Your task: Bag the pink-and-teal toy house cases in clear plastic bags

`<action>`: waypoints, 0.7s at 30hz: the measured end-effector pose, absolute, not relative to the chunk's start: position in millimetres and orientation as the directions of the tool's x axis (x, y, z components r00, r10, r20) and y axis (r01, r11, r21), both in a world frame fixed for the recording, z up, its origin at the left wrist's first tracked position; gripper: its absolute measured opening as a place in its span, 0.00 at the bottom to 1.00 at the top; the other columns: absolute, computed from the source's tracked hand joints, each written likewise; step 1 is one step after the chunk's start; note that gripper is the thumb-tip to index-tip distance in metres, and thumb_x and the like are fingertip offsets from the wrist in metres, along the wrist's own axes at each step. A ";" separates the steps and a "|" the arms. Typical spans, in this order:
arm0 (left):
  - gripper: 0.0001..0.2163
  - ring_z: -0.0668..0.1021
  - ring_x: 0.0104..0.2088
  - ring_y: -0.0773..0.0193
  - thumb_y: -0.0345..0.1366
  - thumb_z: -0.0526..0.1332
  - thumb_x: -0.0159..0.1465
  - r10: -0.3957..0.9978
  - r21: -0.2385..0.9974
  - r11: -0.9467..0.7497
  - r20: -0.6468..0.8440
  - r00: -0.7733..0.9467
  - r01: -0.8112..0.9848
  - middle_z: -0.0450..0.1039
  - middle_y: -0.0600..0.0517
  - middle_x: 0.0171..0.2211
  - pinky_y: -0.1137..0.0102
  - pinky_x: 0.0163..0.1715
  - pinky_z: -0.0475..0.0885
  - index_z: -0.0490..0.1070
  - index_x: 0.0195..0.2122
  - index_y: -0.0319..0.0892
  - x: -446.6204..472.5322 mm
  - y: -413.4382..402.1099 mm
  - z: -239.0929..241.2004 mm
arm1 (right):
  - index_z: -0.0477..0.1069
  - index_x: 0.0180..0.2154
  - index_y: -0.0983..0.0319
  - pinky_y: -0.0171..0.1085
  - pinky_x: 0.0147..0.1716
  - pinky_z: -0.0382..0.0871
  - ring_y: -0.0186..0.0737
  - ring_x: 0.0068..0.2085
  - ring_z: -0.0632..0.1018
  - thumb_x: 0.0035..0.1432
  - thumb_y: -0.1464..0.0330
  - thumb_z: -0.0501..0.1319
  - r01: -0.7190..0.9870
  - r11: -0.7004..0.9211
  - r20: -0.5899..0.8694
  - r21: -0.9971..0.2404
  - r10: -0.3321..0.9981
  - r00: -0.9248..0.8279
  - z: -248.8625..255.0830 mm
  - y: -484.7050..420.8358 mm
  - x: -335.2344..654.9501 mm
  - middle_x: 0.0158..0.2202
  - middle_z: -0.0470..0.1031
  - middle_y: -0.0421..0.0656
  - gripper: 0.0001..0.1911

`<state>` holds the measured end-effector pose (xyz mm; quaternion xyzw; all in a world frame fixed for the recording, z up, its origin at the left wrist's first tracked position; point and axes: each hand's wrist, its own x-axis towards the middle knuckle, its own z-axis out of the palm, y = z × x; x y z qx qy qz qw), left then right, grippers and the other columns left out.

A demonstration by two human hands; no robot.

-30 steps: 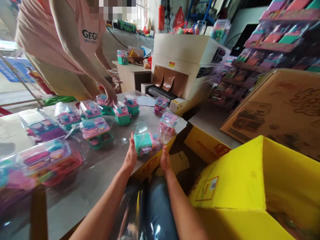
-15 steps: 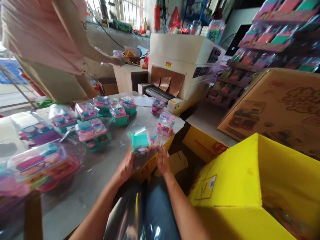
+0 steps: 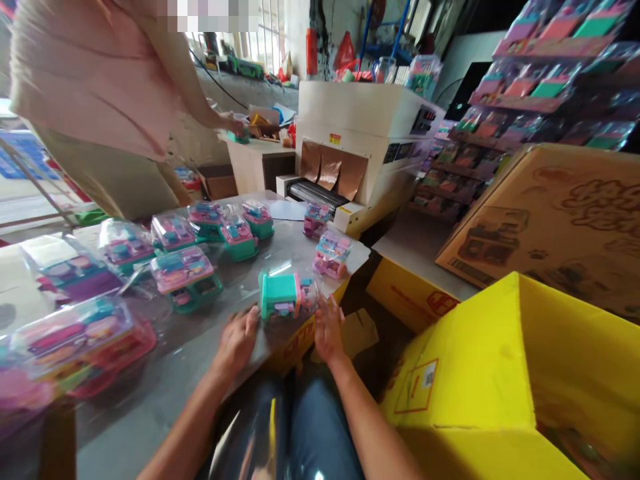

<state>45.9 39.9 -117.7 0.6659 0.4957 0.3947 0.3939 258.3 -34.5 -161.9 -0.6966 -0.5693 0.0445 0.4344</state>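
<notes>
A teal and pink plastic toy set [image 3: 281, 291] in clear film lies on its side at the near edge of the grey table [image 3: 200, 350]. My left hand [image 3: 239, 339] is at its left end, fingers bent and close together, slightly apart from the teal body. Whatever those fingers pinch is too fine to see. At the other end my right hand [image 3: 329, 330] has its fingers closed by the clear wrap [image 3: 313, 293], which they seem to grip. Another wrapped toy set [image 3: 332, 253] stands just beyond, at the table's right corner.
Several wrapped toy sets [image 3: 184, 277] stand on the left. Behind the table is a cream machine [image 3: 345, 113] with a conveyor [image 3: 317, 191]. An open yellow carton [image 3: 463, 360] and a brown carton [image 3: 560, 213] are at right. A person [image 3: 95, 87] stands at far left.
The toy set has come down onto the table edge. My left hand has drawn back a little to the left from it. The right hand remains at its right end.
</notes>
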 end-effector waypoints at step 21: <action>0.27 0.81 0.29 0.61 0.47 0.74 0.50 0.910 0.955 0.293 -0.266 0.319 -0.038 0.80 0.44 0.35 0.74 0.23 0.74 0.75 0.48 0.36 20.6 39.2 -102.5 | 0.63 0.56 0.62 0.40 0.41 0.75 0.43 0.44 0.78 0.50 0.54 0.68 -0.063 0.264 0.151 -0.963 0.715 0.682 -82.6 4.3 206.7 0.53 0.69 0.53 0.35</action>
